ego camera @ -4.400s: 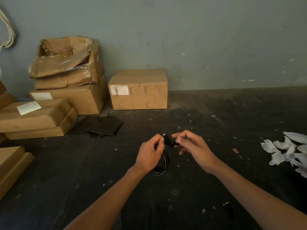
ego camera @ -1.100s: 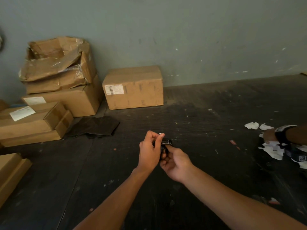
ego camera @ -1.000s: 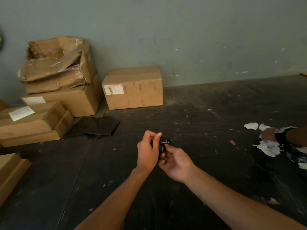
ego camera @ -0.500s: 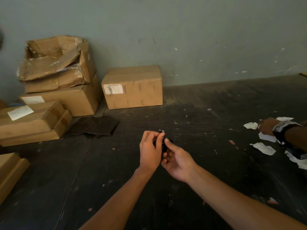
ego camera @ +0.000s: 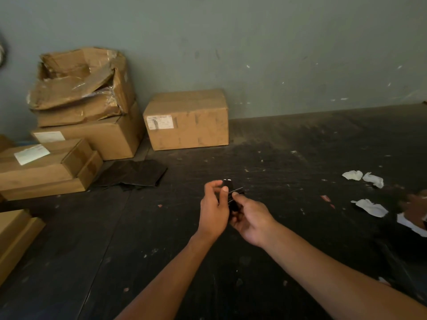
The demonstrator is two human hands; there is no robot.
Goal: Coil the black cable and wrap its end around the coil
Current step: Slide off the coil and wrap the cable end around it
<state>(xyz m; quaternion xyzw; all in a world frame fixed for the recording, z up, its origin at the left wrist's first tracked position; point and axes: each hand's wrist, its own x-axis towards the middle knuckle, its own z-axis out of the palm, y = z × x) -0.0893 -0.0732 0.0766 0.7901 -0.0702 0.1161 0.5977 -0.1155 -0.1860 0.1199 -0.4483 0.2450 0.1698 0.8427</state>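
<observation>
The left hand [ego camera: 213, 210] pinches the coiled black cable [ego camera: 233, 199] steady above the dark bench [ego camera: 288, 158], while the right hand [ego camera: 250, 217], at four o'clock, grips it for wrapping.

**One camera, worn on the head**

Just the one view here, so nothing overlaps with a second angle. It sits up at the person's head and looks forward and down over both forearms, which come in from the bottom edge. The left hand [ego camera: 213, 210] and right hand [ego camera: 250, 219] meet close in, about mid-frame. It's a wide lens: the dark floor [ego camera: 300, 146] runs back to the grey-green wall [ego camera: 254, 47] it faces, with cardboard boxes [ego camera: 187, 118] far left.
</observation>
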